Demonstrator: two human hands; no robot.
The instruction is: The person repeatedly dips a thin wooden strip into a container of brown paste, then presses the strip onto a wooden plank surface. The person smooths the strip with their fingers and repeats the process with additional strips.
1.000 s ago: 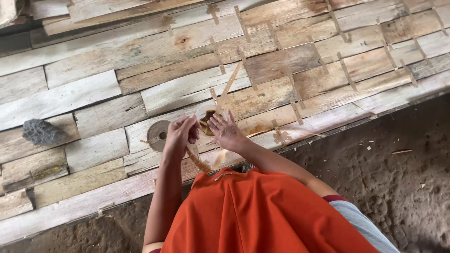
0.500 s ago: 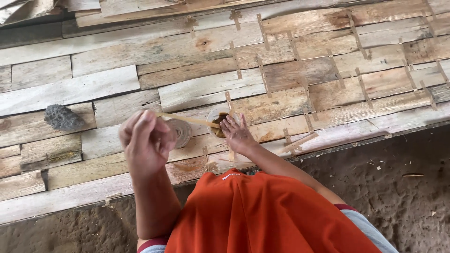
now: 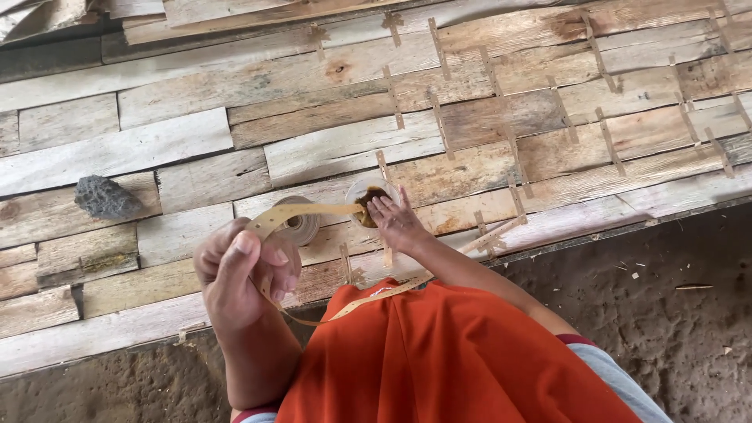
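A single head-worn camera looks steeply down from above the person's orange garment (image 3: pixel 462 360), which fills the bottom centre of the frame. Beyond the garment it faces a patchwork of wooden boards (image 3: pixel 329 149) stretching to the top edge; right of the garment lies bare soil (image 3: pixel 674 298). The view is close, within arm's reach.

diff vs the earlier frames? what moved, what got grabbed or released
The left hand lifted off the boards toward the camera, drawing a thin tan strip with it. The right hand let go of its share of the two-handed work and now has its fingertips in the small round container. The tape roll, dark rock and plank surface stayed put.
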